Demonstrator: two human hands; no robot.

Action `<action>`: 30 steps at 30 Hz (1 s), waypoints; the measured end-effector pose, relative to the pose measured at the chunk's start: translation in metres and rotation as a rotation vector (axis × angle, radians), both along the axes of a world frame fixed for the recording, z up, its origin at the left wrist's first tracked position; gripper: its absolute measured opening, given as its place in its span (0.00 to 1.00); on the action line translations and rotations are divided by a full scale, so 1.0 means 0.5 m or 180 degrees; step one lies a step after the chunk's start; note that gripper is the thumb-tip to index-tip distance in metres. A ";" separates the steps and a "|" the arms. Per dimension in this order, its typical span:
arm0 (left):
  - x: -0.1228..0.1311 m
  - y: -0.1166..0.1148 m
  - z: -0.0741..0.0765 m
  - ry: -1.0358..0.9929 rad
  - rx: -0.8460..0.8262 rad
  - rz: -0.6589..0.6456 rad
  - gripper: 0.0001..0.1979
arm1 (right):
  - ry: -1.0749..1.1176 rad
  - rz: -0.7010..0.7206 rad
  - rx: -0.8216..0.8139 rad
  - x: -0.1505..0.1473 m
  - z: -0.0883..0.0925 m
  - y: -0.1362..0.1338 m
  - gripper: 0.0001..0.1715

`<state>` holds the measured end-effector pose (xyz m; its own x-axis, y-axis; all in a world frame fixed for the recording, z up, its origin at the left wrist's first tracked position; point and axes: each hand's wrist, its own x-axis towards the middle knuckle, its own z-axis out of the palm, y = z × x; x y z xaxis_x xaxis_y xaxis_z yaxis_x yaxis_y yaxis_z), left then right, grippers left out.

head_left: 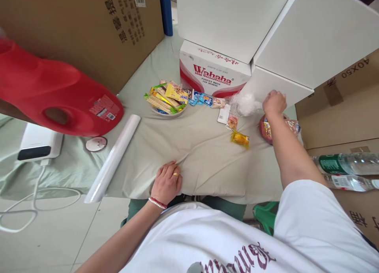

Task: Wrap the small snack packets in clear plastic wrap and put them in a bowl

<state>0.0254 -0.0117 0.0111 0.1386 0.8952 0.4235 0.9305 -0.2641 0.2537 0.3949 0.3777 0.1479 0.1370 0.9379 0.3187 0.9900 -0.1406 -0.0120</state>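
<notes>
My left hand [167, 182] lies on the cloth at the table's near edge, palm down, with its fingers resting loosely and holding nothing visible. Above a red bowl [263, 131] of wrapped snacks on the right, my right hand [274, 102] is closed with its fingers curled in. What it grips, if anything, is hidden. Just left of that hand sits a crumpled clear plastic bag [245, 104]. A yellow wrapped snack [240, 139], a pinkish packet [232, 122] and a white card [223, 114] lie nearby. Several blue packets [204, 99] line the front of the Wahaba carton [216, 70].
Another bowl [174, 116] holds snack sticks and packets. At left are a red detergent jug [74, 95], a white roll [114, 158], a round disc [96, 144] and a white power bank [41, 143] with a cable. Plastic bottles [349, 163] lie right; cardboard boxes [340, 95] flank the table.
</notes>
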 end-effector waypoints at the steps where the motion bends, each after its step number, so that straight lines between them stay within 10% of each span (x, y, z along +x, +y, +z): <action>1: 0.001 0.000 0.000 -0.0006 0.0001 -0.0004 0.09 | 0.0094 0.0094 -0.0014 -0.033 -0.007 -0.009 0.30; 7: -0.003 -0.006 -0.003 -0.0336 0.0120 -0.0048 0.09 | 0.0423 0.0480 -0.0834 -0.184 -0.092 -0.083 0.18; 12: -0.011 -0.029 0.017 -0.1255 0.0454 0.0174 0.07 | 0.1661 0.0966 -0.0474 -0.205 -0.133 -0.231 0.14; 15: 0.016 -0.009 0.046 -0.2307 -0.0116 0.0097 0.10 | 0.2546 0.1300 -0.0332 -0.212 -0.143 -0.380 0.16; 19: 0.087 0.082 0.075 -0.3703 -0.1083 0.0126 0.41 | 0.2671 0.1568 -0.0498 -0.234 -0.140 -0.570 0.16; 23: 0.133 0.156 0.076 -0.4439 -0.1847 -0.0020 0.22 | 0.2556 0.1875 -0.0650 -0.234 -0.144 -0.665 0.15; 30: 0.103 0.118 0.095 -0.6653 -0.2584 -0.0263 0.19 | 0.5297 0.0468 -0.1247 -0.170 -0.165 -0.667 0.28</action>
<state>0.0767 0.0475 0.0587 0.1592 0.9183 -0.3624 -0.7138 0.3607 0.6003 0.3100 0.0441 0.0654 -0.0300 0.9533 -0.3007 -0.0479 -0.3018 -0.9522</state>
